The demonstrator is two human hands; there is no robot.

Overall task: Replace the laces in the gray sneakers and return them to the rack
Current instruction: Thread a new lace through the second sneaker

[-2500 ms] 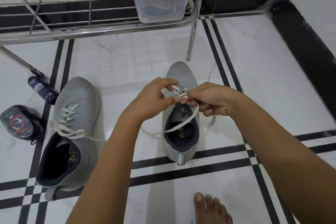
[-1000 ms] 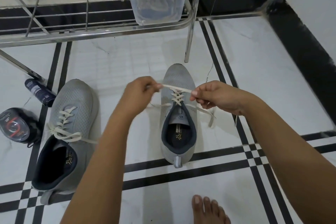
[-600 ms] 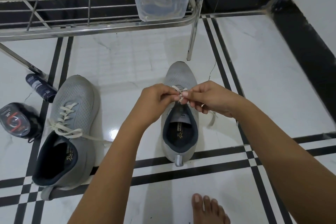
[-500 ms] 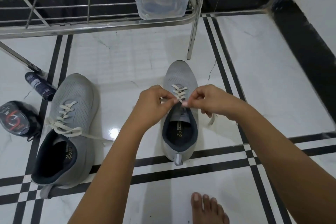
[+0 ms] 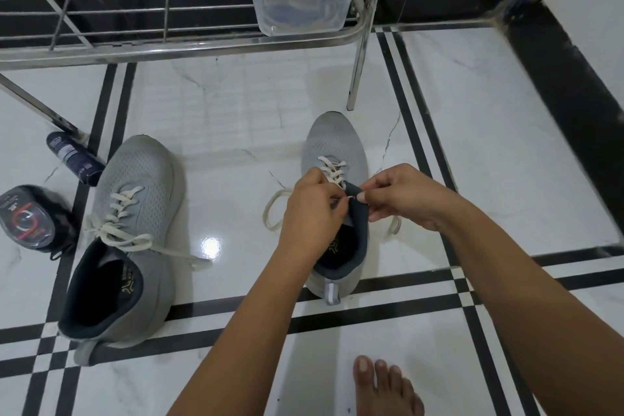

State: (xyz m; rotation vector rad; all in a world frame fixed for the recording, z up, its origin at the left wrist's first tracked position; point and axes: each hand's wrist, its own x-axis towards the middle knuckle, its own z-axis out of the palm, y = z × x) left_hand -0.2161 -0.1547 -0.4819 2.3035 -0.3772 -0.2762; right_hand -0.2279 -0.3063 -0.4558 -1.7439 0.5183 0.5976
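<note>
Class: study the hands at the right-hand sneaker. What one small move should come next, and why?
Probably draw the lace through the top eyelet and pull it snug: the left hand and right hand pinch its tip at the collar of the sneaker, while a slack loop lies on the floor beside it.

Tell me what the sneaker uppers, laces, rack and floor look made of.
Sneaker uppers: gray knit mesh, matte, fine perforated weave.
Laces: flat cream woven fabric, likely cotton or polyester.
Rack: polished metal tube and wire, probably steel; it shines.
Floor: glossy white marble or marble-look tile with black inlay strips; veins and a lamp glare show.
</note>
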